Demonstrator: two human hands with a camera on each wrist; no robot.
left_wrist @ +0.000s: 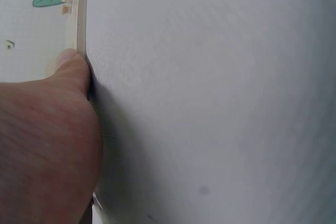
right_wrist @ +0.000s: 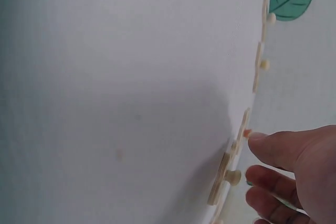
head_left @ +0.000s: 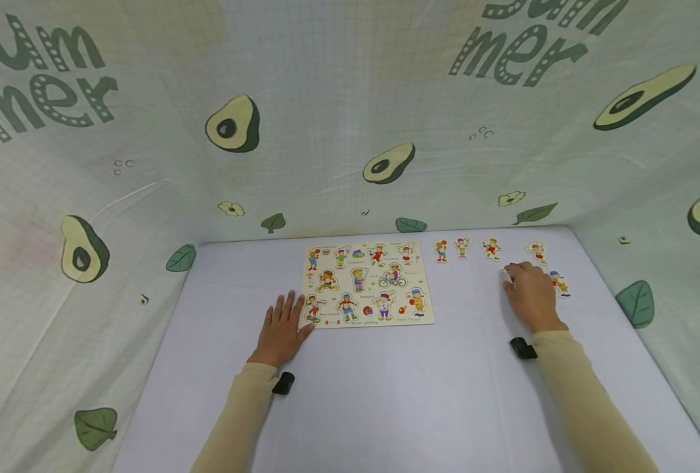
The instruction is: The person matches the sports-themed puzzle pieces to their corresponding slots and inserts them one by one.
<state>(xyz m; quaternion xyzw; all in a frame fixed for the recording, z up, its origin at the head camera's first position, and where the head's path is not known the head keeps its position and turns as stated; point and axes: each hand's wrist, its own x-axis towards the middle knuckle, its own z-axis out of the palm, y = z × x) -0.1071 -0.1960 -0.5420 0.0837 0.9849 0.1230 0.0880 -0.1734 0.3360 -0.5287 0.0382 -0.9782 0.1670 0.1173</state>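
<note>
A puzzle board (head_left: 368, 315) with colourful sports figures lies flat on the white table. My left hand (head_left: 279, 332) rests at its lower left corner, fingers straight and thumb along the near edge. In the left wrist view the thumb (left_wrist: 73, 72) touches the side of the board. On the right, my right hand (head_left: 530, 295) is over a mostly hidden puzzle piece. The right wrist view shows a wooden knobbed piece (right_wrist: 219, 179) close to the fingertips, with a gap between thumb (right_wrist: 273, 148) and fingers. Nothing is visibly gripped there.
Several loose figure pieces lie right of the board: a basketball figure (head_left: 441, 251), another figure (head_left: 461, 247), a football figure (head_left: 491, 249) and a racket figure (head_left: 536, 252). One more piece (head_left: 559, 284) lies right of my right hand. Patterned cloth (head_left: 320, 190) hangs around the table.
</note>
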